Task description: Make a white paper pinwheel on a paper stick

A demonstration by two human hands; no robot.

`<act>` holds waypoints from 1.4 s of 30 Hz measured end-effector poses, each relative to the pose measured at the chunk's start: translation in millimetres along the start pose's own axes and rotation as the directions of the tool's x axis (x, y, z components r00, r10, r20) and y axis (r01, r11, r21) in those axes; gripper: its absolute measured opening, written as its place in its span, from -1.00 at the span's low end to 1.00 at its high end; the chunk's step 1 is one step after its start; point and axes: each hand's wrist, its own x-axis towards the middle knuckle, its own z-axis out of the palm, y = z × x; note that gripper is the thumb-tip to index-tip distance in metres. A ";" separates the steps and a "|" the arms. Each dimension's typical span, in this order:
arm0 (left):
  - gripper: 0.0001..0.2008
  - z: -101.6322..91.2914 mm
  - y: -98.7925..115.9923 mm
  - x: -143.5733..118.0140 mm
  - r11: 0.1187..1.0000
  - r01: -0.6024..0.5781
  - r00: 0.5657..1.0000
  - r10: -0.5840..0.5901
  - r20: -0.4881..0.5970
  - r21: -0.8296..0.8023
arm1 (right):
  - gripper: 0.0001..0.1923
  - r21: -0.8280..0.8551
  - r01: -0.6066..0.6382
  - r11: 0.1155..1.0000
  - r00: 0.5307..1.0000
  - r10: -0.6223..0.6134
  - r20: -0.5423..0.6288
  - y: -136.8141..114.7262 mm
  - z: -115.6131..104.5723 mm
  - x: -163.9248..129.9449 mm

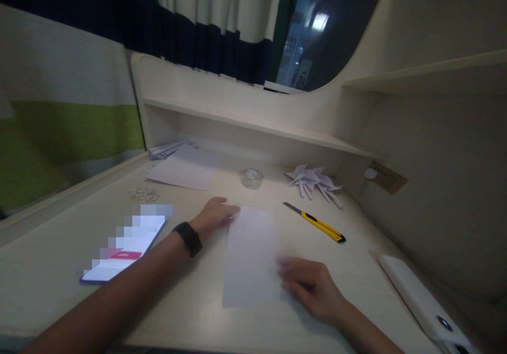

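Note:
A white sheet of paper (pixel 251 261) lies lengthwise on the desk in front of me. My left hand (pixel 216 216), with a dark watch (pixel 189 239) at the wrist, has its fingers closed at the sheet's upper left edge. Beside the sheet's right edge is my right hand (pixel 311 285), fingers curled and fingertips blurred by motion; whether they touch the paper is unclear. Up and to the right of the sheet lies a yellow utility knife (pixel 322 227), its blade pointing away to the left. A roll of clear tape (pixel 252 178) rests beyond the sheet.
Several paper pinwheels (pixel 312 179) lie at the back right. More white paper (pixel 184 169) and rolled paper sticks (pixel 170 149) are at the back left, near small pale pieces (pixel 143 194). A lit phone (pixel 127 253) is left; a white device (pixel 420 296) stands right.

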 end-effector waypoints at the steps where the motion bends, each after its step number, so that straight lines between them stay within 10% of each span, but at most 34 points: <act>1: -0.67 0.1 0.7 0.0 1.000 0.001 1.000 -0.001 0.023 0.007 | -0.86 0.031 -0.030 0.999 0.999 0.031 -0.021 1.3 0.4 -0.1; 5: -0.68 0.8 1.8 -1.9 0.998 -0.041 0.994 0.036 0.104 0.039 | -0.85 0.228 -0.219 0.949 0.953 0.258 -0.157 10.5 4.0 5.1; 8: -0.72 2.8 3.9 -5.7 0.995 -0.093 0.974 0.099 0.202 -0.040 | -0.53 0.507 -0.330 0.796 0.782 0.532 -0.325 17.6 5.6 21.1; 11: -0.70 5.1 8.0 -9.2 0.981 -0.109 0.960 0.145 0.238 -0.159 | -0.27 0.726 -0.399 0.560 0.652 0.730 -0.205 17.2 4.2 44.2; 15: -0.64 6.5 15.2 -12.3 0.967 -0.135 0.966 0.177 0.191 -0.214 | -0.40 0.802 -0.467 0.372 0.706 0.703 0.086 12.6 4.2 66.3; 20: -0.48 4.7 14.8 -12.9 0.981 -0.195 0.968 0.193 -0.158 0.006 | -0.60 0.808 -0.429 0.404 0.705 0.709 0.020 25.1 9.3 69.3; 27: -0.60 13.2 -7.6 -15.0 0.921 -0.214 0.938 0.102 0.330 0.324 | -0.56 0.872 -0.255 0.417 0.715 0.689 -0.120 39.3 5.5 65.4; 42: -0.58 21.3 -11.1 -21.8 0.897 -0.244 0.947 0.139 0.290 0.368 | -0.59 0.907 -0.330 0.263 0.659 0.751 0.023 36.3 4.0 64.0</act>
